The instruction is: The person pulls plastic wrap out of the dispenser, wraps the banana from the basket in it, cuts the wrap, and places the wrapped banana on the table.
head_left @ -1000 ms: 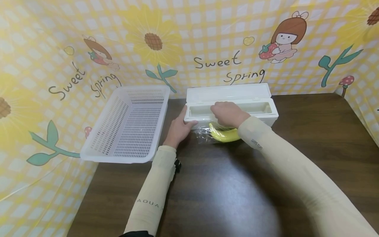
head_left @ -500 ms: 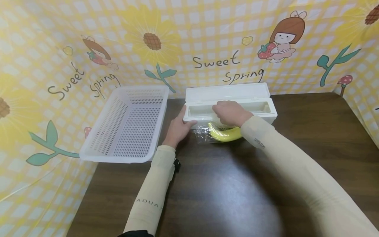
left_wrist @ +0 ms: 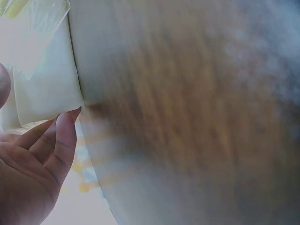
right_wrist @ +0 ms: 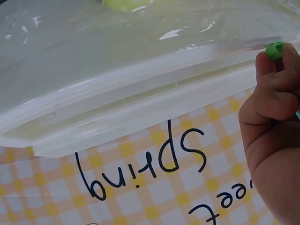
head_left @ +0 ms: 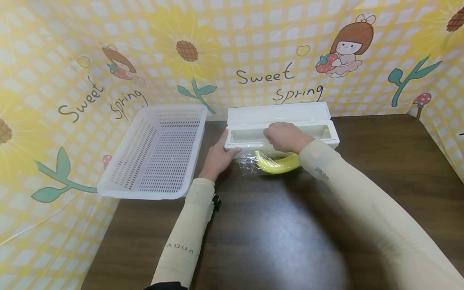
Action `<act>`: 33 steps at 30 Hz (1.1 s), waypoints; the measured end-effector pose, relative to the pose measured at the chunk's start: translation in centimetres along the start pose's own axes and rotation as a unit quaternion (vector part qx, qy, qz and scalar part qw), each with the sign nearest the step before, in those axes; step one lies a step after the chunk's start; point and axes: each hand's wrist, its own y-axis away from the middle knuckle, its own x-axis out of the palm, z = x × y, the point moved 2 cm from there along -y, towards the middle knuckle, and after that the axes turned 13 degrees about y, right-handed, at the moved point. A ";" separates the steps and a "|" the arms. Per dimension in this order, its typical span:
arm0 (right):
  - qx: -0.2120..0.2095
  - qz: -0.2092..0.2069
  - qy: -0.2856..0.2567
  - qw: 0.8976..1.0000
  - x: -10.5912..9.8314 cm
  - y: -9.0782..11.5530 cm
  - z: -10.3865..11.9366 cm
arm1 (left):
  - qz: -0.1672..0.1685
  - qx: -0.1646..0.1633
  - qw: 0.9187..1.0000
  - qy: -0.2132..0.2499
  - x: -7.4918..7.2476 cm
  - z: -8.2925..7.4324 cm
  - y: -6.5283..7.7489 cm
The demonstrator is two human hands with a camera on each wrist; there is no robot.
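White box (head_left: 322,141) stands open on our desk (head_left: 282,225), a banana (head_left: 278,165) in clear film (head_left: 249,164) lying just before it
Our left hand (head_left: 218,158) grips the box's left end between thumb and fingers; our right hand's (head_left: 287,137) fingers pinch a small green piece (right_wrist: 275,50) by the film

Wht plastic basket (head_left: 166,161), L side of brn table (head_left: 261,233); yel chk cloth (head_left: 253,40) behind.

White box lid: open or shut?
Open. In the head view, the lid is swung back along the far side of the white box, exposing its hollow inside.
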 end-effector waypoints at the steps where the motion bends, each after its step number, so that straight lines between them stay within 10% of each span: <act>1: -0.001 -0.001 0.000 1.000 0.0 0.0 -0.1 | 0.000 0.000 1.000 0.000 0.0 0.0 0.0; 33: 0.009 -0.015 0.008 1.000 0.1 1.6 -1.3 | 0.000 -0.002 1.000 -0.002 0.1 0.1 -0.1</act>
